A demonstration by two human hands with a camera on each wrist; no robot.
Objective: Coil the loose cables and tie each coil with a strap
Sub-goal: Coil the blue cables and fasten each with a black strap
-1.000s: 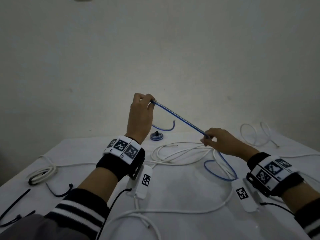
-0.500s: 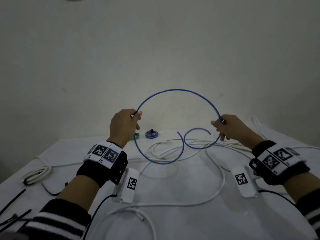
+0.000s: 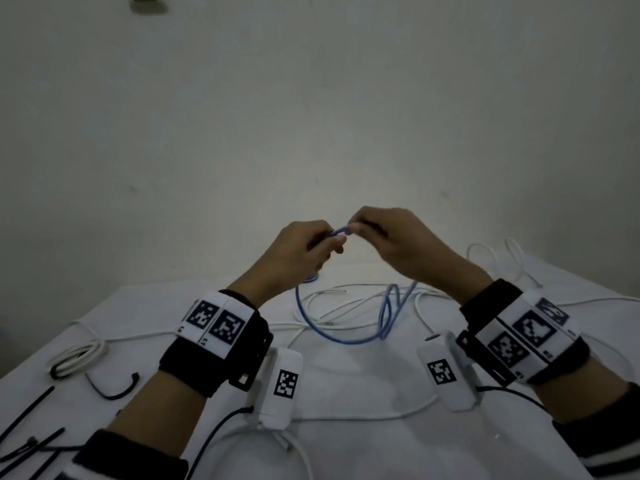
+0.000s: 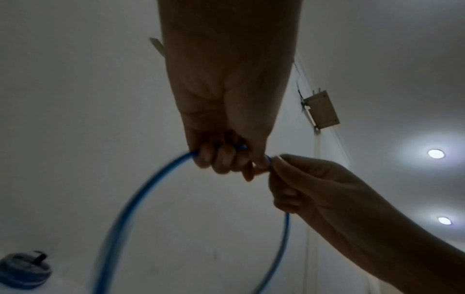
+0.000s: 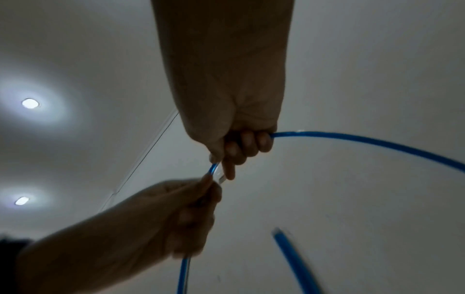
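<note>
Both hands meet above the table's far middle, holding a blue cable (image 3: pixel 346 337). My left hand (image 3: pixel 327 242) has its fingers curled round one part of it, and my right hand (image 3: pixel 358 229) pinches another part right beside it. A loop of the cable hangs from the hands down to the tabletop, and more of it lies twisted there. In the left wrist view the blue cable (image 4: pixel 141 191) leaves the left hand (image 4: pixel 224 159) and arcs round to the right hand (image 4: pixel 284 175). In the right wrist view the blue cable (image 5: pixel 352 139) runs out of the right hand (image 5: pixel 239 151) towards the left hand (image 5: pixel 201 191).
Loose white cables (image 3: pixel 332 306) sprawl over the white table (image 3: pixel 381 452). A coiled white cable (image 3: pixel 76 356) lies at the left, with black straps (image 3: pixel 31 410) near the left front edge. More white cable (image 3: pixel 502 258) sits at the back right, and a round blue roll (image 4: pixel 22 272) stands at the back.
The hands were far apart, with the blue cable first stretched straight and then arched in a wide ring. They have come together, and the cable now hangs below them as a loop.
</note>
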